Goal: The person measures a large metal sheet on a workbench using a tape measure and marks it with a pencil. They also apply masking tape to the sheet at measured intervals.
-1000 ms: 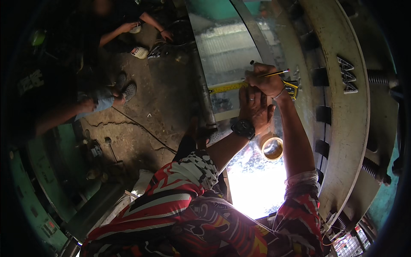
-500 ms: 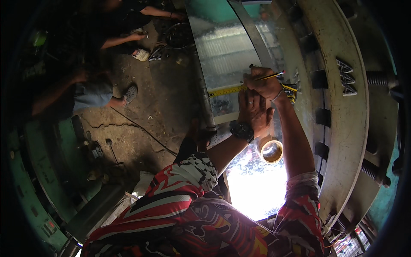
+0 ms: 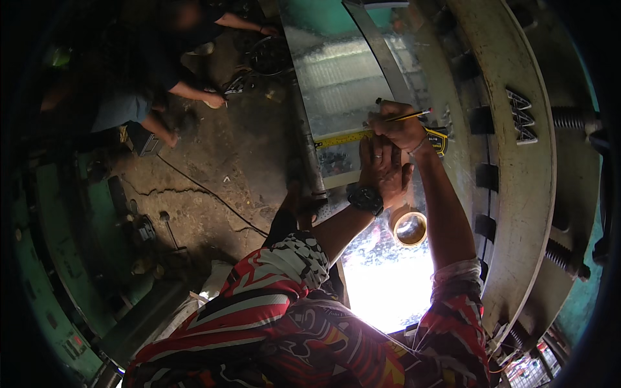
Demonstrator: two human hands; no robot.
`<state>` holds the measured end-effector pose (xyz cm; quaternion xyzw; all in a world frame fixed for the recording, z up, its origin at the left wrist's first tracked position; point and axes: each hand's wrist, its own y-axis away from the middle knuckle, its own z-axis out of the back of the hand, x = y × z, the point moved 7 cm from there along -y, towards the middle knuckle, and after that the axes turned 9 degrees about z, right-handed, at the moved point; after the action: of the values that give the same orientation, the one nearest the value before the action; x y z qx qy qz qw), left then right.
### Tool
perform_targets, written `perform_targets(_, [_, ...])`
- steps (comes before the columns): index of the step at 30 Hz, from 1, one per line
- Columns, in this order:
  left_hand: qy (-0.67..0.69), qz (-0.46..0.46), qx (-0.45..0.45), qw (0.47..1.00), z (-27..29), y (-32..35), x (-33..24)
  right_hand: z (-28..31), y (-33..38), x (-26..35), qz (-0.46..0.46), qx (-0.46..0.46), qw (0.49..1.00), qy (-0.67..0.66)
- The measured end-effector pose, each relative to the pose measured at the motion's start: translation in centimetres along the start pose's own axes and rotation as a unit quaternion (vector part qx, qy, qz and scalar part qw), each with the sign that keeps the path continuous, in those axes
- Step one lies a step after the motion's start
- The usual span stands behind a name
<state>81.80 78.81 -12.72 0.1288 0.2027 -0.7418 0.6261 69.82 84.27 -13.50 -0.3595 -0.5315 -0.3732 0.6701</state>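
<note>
My left hand lies with its fingers stretched over a flat shiny metal sheet, just below a tape measure. The yellow blade of that tape measure runs across the sheet to its left edge, and its black-and-yellow case sits beside my right wrist. My right hand is closed around a dark pencil, whose end sticks out to the right. The fingers of this hand rest over the blade, close above my left fingertips, and hide the pencil's tip.
A brown roll of tape stands on the sheet between my forearms. Along the right runs a large cream machine beam with heavy screws. A dark metal strip lies at the far end. Two people crouch on the left floor, near a cable.
My hands, the pencil and the tape measure have hardly moved. On the left, one person's arm now reaches lower toward the floor, and the other person's leg has shifted left, uncovering a dark box.
</note>
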Motion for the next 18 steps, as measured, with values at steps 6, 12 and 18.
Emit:
perform_targets(6, [0.000, -0.010, -0.008, 1.000, 0.1, -0.1, 0.0, -0.3, -0.3, 0.5, -0.018, 0.010, 0.999, 0.029])
perform_targets(12, [0.009, -0.008, -0.003, 1.000, 0.2, 0.0, -0.1, -0.2, 0.2, 1.1, 0.064, -0.005, 0.991, 0.114])
perform_targets(18, [-0.010, -0.014, 0.001, 1.000, -0.8, 0.4, 0.4, 0.9, 2.7, 5.1, -0.026, -0.270, 0.961, -0.049])
